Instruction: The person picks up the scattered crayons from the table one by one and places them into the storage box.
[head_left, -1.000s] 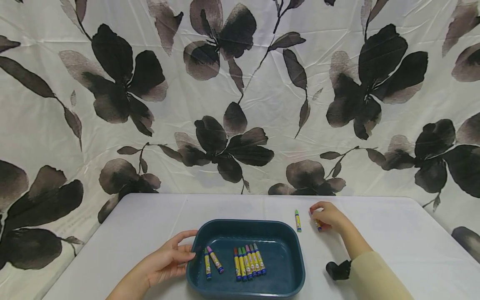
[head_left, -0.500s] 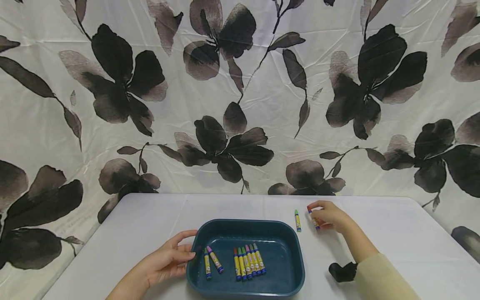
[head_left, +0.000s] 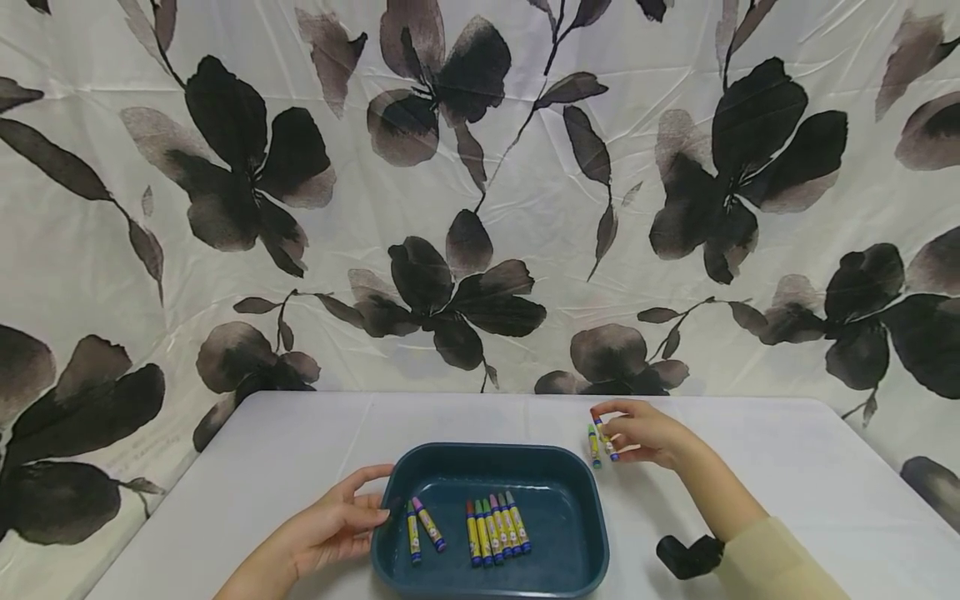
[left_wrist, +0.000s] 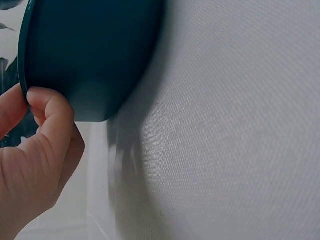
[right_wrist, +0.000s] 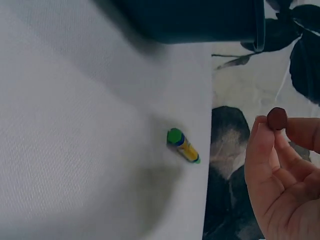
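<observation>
In the head view, my left hand grips the left rim of a dark teal plastic tray, which holds crayons. Its thumb and fingers pinch the tray wall in the left wrist view. My right hand pinches a yellow-wrapped crayon with blue bands, behind the tray's right corner. A dark reddish-brown end of this crayon faces the right wrist camera. Just left of it, a green crayon lies on the white table.
Inside the tray, a row of several crayons lies right of centre. A green crayon and a pink one lie at its left. A black wrist strap sits by the right sleeve. Floral cloth hangs behind the table.
My right hand has moved left with the crayon, bringing it close to the green crayon on the table. The left hand keeps its grip on the tray.
</observation>
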